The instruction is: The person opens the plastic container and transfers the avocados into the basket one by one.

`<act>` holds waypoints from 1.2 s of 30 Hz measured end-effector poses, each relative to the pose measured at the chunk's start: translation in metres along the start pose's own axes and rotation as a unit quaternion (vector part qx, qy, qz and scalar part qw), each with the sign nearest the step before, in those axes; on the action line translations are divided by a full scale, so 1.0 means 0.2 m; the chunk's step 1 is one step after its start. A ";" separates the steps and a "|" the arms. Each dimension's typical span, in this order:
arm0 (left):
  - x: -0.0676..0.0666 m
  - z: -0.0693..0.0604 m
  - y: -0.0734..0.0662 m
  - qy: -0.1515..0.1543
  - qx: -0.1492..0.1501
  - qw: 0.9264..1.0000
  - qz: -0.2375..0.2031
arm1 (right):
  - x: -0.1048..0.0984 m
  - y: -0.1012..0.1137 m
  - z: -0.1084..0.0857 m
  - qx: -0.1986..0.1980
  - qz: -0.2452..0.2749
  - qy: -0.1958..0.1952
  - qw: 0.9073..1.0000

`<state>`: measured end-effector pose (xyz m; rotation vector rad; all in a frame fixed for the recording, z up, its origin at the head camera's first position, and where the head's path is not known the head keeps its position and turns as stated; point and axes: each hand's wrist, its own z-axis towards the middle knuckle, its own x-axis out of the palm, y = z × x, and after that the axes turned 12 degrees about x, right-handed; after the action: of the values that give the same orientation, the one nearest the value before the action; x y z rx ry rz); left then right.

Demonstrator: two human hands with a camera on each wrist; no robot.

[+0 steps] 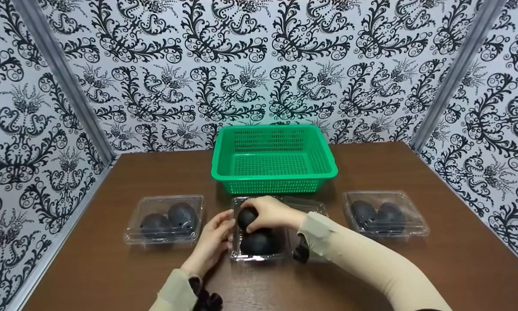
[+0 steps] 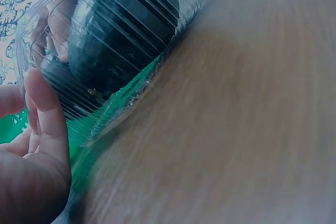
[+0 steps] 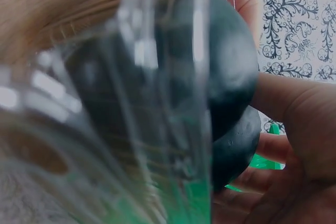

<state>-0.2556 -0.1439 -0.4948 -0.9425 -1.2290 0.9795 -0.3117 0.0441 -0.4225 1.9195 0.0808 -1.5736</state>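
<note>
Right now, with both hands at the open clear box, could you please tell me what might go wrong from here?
The smooth-looking dark object in the right hand could slip from its grip. The other dark object sits close by and might get knocked or roll. The opened lid extends beneath the right sleeve, which could catch it and drag the clear box.
</note>
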 end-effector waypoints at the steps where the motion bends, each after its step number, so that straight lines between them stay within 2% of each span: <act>1: 0.00 0.00 0.00 -0.001 0.000 1.000 0.001 | 0.00 0.00 0.00 0.000 0.002 0.000 1.000; 18: -0.01 0.01 0.01 0.006 0.005 1.000 -0.007 | -0.07 0.02 -0.03 -0.002 0.004 0.007 1.000; 36: -0.01 0.01 0.01 0.007 -0.005 1.000 -0.007 | -0.12 0.03 -0.07 -0.002 -0.006 0.011 1.000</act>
<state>-0.2580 -0.1452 -0.4974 -0.9461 -1.2274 0.9555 -0.3037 0.0539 -0.3967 1.9369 0.1040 -1.5586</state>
